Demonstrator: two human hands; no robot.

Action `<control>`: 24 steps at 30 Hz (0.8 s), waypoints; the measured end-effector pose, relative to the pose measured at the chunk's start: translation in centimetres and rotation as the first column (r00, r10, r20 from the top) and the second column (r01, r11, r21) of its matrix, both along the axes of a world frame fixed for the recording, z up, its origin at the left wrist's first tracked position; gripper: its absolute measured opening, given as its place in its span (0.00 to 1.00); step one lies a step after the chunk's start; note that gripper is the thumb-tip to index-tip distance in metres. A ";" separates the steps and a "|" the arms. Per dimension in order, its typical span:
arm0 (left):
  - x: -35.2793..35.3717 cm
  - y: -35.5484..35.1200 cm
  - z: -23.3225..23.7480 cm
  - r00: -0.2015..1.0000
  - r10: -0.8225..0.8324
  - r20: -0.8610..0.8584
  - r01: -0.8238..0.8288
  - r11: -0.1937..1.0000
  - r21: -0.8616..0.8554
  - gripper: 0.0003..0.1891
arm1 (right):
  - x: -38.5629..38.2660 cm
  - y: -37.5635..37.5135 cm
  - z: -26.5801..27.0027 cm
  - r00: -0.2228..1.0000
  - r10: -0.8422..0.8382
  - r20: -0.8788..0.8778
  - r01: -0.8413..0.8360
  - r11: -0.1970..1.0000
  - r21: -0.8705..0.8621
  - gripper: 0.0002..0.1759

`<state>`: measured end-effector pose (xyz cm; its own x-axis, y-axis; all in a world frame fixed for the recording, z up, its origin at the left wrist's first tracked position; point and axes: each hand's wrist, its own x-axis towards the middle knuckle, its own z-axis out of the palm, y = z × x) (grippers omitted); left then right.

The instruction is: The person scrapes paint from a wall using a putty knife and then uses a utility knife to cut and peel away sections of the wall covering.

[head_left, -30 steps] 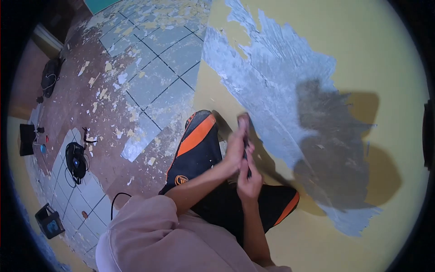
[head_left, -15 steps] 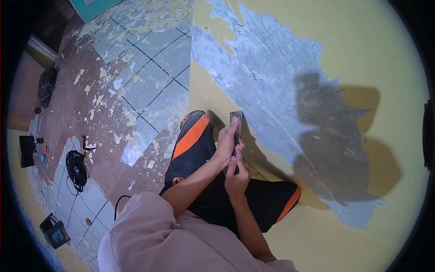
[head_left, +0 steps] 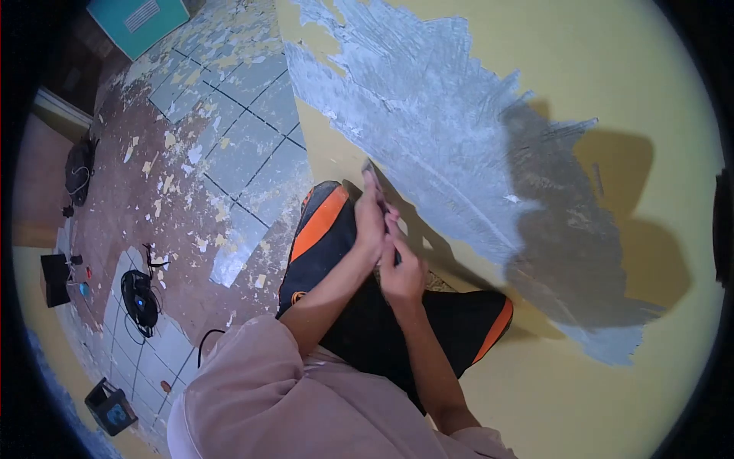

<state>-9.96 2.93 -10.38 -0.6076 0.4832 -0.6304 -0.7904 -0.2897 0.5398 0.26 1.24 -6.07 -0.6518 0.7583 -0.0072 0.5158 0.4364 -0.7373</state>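
Note:
A scraper [head_left: 368, 166] is held in both my hands, its metal blade seen almost edge-on. My left hand [head_left: 370, 223] closes around it near the blade, with the thumb stretched along it. Lower down, my right hand [head_left: 403, 274] is wrapped round the dark handle, which the fingers mostly hide. The blade tip overlaps the yellow wall [head_left: 325, 145] beside the lower edge of a bare grey patch [head_left: 428, 115]. My knees, in black trousers [head_left: 344, 306] with orange stripes, lie on either side of my hands.
Paint flakes [head_left: 170, 139] litter the tiled floor [head_left: 256, 126] on the left. A black bag-like thing with a cable [head_left: 139, 302] lies there, with a dark stool-like box [head_left: 111, 407] below it. A green box [head_left: 139, 24] stands at the far top left. Shadows fall across the wall's right side.
The scraper has turned from showing its flat blade to nearly edge-on, and its tip sits further left and higher in view. The whole view has shifted slightly. Both hands keep their grip.

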 end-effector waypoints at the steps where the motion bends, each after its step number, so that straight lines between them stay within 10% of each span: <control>1: -0.2 -0.6 0.2 1.000 -0.009 -0.006 0.009 1.000 -0.007 0.29 | -0.1 -0.5 0.2 1.000 -0.009 -0.006 0.009 1.000 -0.007 0.16; 6: 4.8 -1.9 3.4 0.945 -0.327 -0.007 0.327 0.945 -0.015 0.25 | 4.7 -2.6 -0.3 0.966 -0.117 -0.232 0.159 0.972 0.171 0.17; 12: -2.4 -1.3 0.3 0.999 -0.047 0.017 0.041 0.966 0.257 0.24 | -2.2 -1.1 2.4 0.986 -0.024 0.166 0.048 0.989 -0.142 0.16; 18: 6.6 -1.4 -0.3 0.927 -0.369 -0.060 0.370 0.929 0.005 0.25 | 5.6 -2.7 -0.2 0.983 -0.143 -0.119 0.138 0.989 -0.056 0.16; 24: 1.0 -0.4 2.0 0.996 -0.080 -0.026 0.083 0.987 0.140 0.24 | 1.2 -0.8 -0.4 0.989 -0.087 -0.123 0.083 0.996 -0.037 0.16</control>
<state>-8.93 2.54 -8.42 -0.5743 0.6150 -0.5404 -0.8040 -0.2992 0.5139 1.45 0.39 -6.50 -0.5828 0.8114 0.0444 0.4536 0.3702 -0.8107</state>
